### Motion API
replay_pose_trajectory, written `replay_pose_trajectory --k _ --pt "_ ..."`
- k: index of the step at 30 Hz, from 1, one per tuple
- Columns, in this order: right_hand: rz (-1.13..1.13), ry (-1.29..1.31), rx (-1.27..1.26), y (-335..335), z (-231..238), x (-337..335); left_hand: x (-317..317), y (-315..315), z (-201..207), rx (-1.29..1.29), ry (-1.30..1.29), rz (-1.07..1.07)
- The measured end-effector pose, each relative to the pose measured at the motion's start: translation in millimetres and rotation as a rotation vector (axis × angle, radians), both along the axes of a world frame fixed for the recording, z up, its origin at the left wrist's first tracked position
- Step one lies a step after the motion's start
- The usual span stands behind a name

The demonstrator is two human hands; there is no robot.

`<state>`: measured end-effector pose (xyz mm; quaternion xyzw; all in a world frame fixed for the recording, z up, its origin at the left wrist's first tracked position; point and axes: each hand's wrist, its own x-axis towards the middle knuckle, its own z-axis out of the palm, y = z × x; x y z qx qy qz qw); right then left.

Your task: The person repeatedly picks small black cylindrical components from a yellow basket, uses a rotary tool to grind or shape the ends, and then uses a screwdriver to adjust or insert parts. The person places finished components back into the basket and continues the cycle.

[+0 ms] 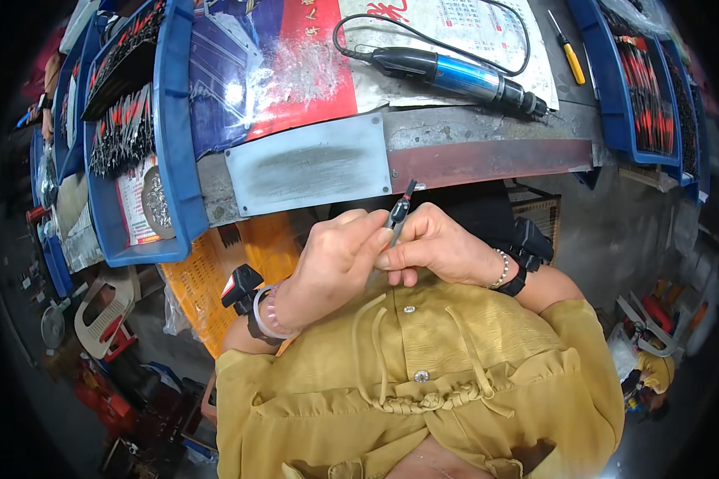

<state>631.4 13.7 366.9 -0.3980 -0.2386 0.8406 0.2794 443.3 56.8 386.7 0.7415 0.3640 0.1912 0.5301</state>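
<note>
Grey small tool point(398, 212), pinched by left hand point(331, 267) and right hand point(439, 247), sits just below bench edge point(487, 160).

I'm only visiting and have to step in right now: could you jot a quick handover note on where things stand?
Left hand and right hand: both pinch one small black-and-red part, held upright close to the chest, below the bench edge.
Blue electric screwdriver and yellow-handled screwdriver lie untouched on the bench.
Blue bins at both sides hold many similar parts.
Done: one part picked up. Left: cannot tell how far the work on it is.
</note>
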Motion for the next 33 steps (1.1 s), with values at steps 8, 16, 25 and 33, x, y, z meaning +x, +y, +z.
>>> replay_pose_trajectory --k 8,16,25,33 --pt "0.045 -0.035 -0.017 1 3 0 -2 -1 1 0.010 0.014 -0.014" --pt "0.092 -0.060 0.003 1 5 2 -4 -1 4 -0.014 0.023 -0.019" --pt "0.055 0.070 -0.061 8 5 8 -12 22 -10 -1.140 -0.311 -0.032" --pt "0.019 -0.015 0.006 13 16 23 -3 22 -42 -1.414 -0.644 0.037"
